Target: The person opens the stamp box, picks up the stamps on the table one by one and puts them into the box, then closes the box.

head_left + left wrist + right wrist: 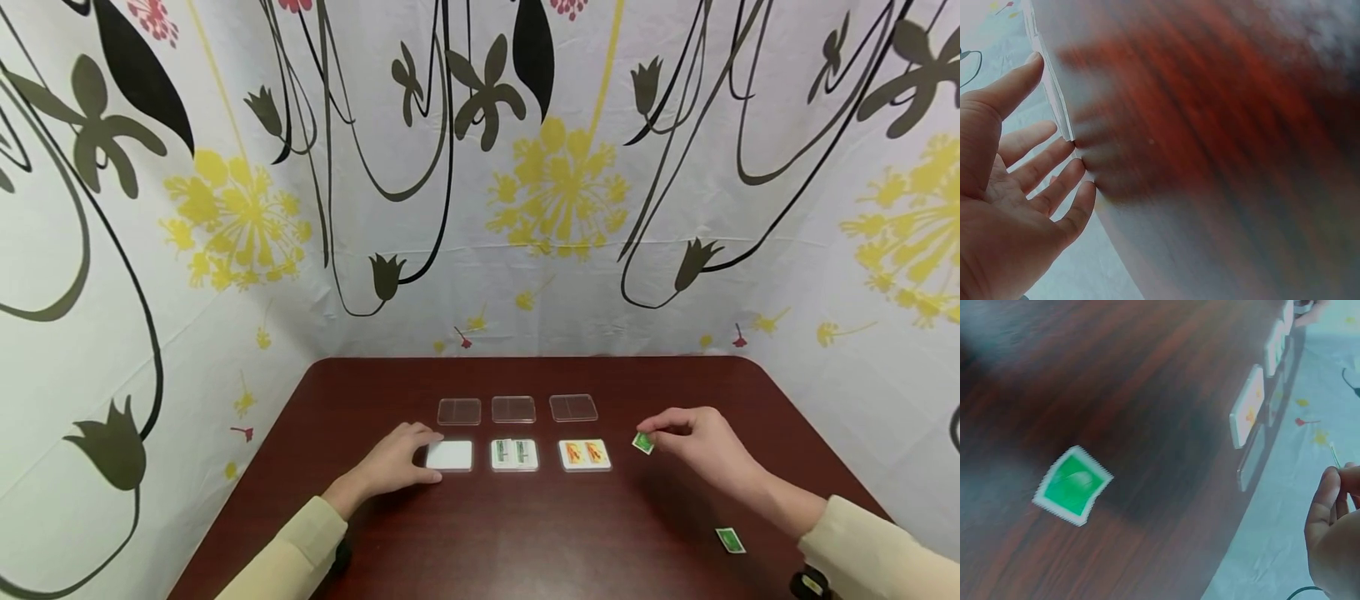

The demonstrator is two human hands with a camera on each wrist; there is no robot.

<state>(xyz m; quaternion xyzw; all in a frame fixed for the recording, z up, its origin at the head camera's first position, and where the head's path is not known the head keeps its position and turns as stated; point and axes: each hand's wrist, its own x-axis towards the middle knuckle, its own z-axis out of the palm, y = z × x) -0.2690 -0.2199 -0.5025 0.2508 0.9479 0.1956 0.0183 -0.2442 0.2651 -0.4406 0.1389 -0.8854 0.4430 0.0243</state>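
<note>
My right hand (697, 442) pinches a small green postage stamp (642, 442) between thumb and fingertips, raised to the right of the cases; in the right wrist view this stamp (1335, 455) shows edge-on. Another green stamp (731, 540) with a white perforated border lies on the table below the right forearm. At the left, my left hand (397, 460) holds a shallow case with a plain white face (450, 456), thumb at its near edge and fingers at its far edge. Beside it sit a case with two greenish stamps (514, 454) and a case with two orange stamps (585, 454).
Three clear, flat plastic covers (513, 409) lie in a row behind the cases. All of it rests on a dark red wooden table (525, 525) with rounded far corners. A white floral-patterned curtain (480, 208) stands behind and at both sides.
</note>
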